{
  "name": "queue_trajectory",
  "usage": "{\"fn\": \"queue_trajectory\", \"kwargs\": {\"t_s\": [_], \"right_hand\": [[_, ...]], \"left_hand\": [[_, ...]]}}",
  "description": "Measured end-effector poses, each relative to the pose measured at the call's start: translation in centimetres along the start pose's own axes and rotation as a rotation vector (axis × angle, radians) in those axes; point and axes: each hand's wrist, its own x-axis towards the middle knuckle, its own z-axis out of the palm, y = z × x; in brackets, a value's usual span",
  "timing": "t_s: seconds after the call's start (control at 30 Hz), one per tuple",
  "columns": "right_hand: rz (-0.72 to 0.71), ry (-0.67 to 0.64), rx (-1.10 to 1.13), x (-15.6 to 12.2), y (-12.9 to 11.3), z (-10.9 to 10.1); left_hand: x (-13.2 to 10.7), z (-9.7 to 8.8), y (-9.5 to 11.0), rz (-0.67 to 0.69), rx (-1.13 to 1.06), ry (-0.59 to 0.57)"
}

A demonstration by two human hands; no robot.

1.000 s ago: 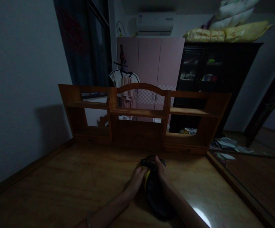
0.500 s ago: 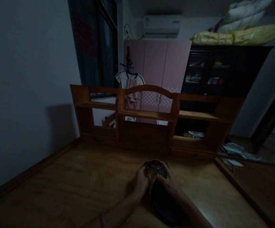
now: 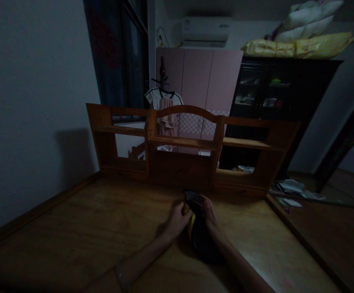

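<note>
A dark cloth item with a yellow part (image 3: 198, 236) lies on the wooden platform (image 3: 97, 228) in front of me. My left hand (image 3: 177, 220) grips its left side, fingers curled over the yellow part. My right hand (image 3: 211, 217) presses on its right side, fingers closed along the dark fabric. Both hands meet at the item's far end, a short way from the wooden headboard shelf (image 3: 192, 150). The room is dim, so what the item is stays unclear.
A white wall (image 3: 27, 122) borders the platform on the left. Behind the shelf stand a pink wardrobe (image 3: 201, 81) with hanging clothes (image 3: 164, 110), a dark cabinet (image 3: 274, 93) with bagged bedding (image 3: 299, 40) on top, and papers (image 3: 289, 189) on the floor at right.
Both hands have pushed the dark item farther forward, closer to the headboard shelf. The view has shifted slightly.
</note>
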Motion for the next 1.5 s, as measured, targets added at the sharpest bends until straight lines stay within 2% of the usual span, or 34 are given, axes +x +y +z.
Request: {"fn": "queue_trajectory", "kwargs": {"t_s": [0.1, 0.17, 0.37, 0.5, 0.67, 0.93, 1.03, 1.17, 1.3, 1.4, 1.5], "right_hand": [[-0.051, 0.066, -0.112, -0.4, -0.4, 0.0], [-0.071, 0.060, -0.227, -0.7, -0.9, 0.2], [-0.178, -0.151, -0.510, -1.6, -2.6, 0.3], [-0.210, -0.226, -0.539, -1.7, -2.7, 0.0], [-0.287, -0.262, -0.477, -1.5, -2.8, -0.5], [-0.351, -0.281, -0.555, -0.9, -2.6, -1.1], [-0.323, -0.271, -0.560, -1.1, -2.4, -1.1], [-0.217, -0.206, -0.587, -1.4, -2.3, -0.4], [-0.217, -0.112, -0.628, -1.5, -3.1, -0.4], [-0.162, 0.020, -0.626, -3.6, -5.2, -2.5], [0.038, 0.073, -0.597, -8.4, -8.4, -5.9]], "left_hand": [[0.4, 0.3, -0.6, -0.010, -0.061, -0.059], [0.6, 0.3, -0.9, -0.013, -0.105, -0.088], [0.3, -0.4, -1.0, -0.035, -0.222, -0.109], [0.2, -0.5, -1.4, -0.088, -0.271, -0.088], [0.3, -0.4, -1.2, -0.102, -0.294, -0.109], [-0.2, 0.7, -1.2, -0.115, -0.359, -0.084], [-0.2, 0.7, -1.4, -0.102, -0.352, -0.063], [0.4, 0.1, -1.4, -0.076, -0.287, -0.054], [0.7, -0.3, -1.3, -0.086, -0.185, -0.038], [0.3, -0.3, -0.8, -0.112, -0.120, -0.027], [-0.1, -0.4, -0.2, -0.149, -0.060, -0.013]]}}
